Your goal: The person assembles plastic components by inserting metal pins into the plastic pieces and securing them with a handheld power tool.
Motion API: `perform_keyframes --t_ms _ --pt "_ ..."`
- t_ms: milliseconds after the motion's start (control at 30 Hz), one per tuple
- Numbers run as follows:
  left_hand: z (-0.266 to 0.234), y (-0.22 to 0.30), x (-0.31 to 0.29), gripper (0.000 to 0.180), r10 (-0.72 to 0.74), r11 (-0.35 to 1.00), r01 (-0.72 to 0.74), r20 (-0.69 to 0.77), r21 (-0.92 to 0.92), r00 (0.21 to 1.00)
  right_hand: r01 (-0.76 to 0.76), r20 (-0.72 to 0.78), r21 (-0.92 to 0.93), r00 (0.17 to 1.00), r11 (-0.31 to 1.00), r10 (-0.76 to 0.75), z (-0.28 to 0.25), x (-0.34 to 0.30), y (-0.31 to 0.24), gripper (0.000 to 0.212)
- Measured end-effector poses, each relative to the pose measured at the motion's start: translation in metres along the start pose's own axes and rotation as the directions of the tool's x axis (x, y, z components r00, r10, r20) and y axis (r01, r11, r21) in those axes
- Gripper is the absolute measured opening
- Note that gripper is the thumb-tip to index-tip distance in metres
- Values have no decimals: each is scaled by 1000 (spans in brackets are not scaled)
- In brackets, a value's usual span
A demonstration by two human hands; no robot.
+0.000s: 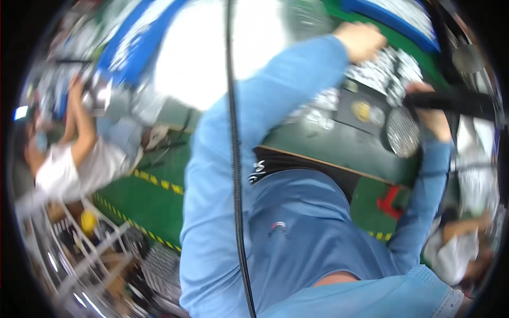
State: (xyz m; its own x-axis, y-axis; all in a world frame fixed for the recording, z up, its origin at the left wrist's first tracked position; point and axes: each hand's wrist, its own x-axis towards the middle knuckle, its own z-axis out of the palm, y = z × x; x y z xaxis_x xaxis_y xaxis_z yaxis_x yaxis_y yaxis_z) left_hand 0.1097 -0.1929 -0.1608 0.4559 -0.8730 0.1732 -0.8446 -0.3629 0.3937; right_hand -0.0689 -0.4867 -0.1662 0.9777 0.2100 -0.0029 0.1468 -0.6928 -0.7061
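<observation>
Here's the left hand (363,41), fingers looking curled, right by the shiny silvery pieces (379,70) toward the bench's (344,142) far edge. Right hand (435,122) sits beside the round dish (402,135) near the right end; I can't tell whether either grips anything. Light, separate pinches should work best. No pointing end on that dish; its oval outline runs long, front edge to far.

At the bench (350,142) I count my two hands, one left hand (361,41), one right hand (436,124); on it, one round silvery dish (402,132); along its far side, two blue trays (123,66) (392,24); flanking it, two co-workers (79,164) (453,252).
</observation>
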Motion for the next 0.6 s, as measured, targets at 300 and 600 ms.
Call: perform_keyframes --t_ms 300,600 --pt "11 2 -3 36 -93 995 93 1 42 996 -16 2 -129 1000 992 16 20 21 -38 14" --pt "13 -4 -3 35 -93 995 93 -12 26 996 -54 -50 -89 997 995 50 26 29 -55 19"
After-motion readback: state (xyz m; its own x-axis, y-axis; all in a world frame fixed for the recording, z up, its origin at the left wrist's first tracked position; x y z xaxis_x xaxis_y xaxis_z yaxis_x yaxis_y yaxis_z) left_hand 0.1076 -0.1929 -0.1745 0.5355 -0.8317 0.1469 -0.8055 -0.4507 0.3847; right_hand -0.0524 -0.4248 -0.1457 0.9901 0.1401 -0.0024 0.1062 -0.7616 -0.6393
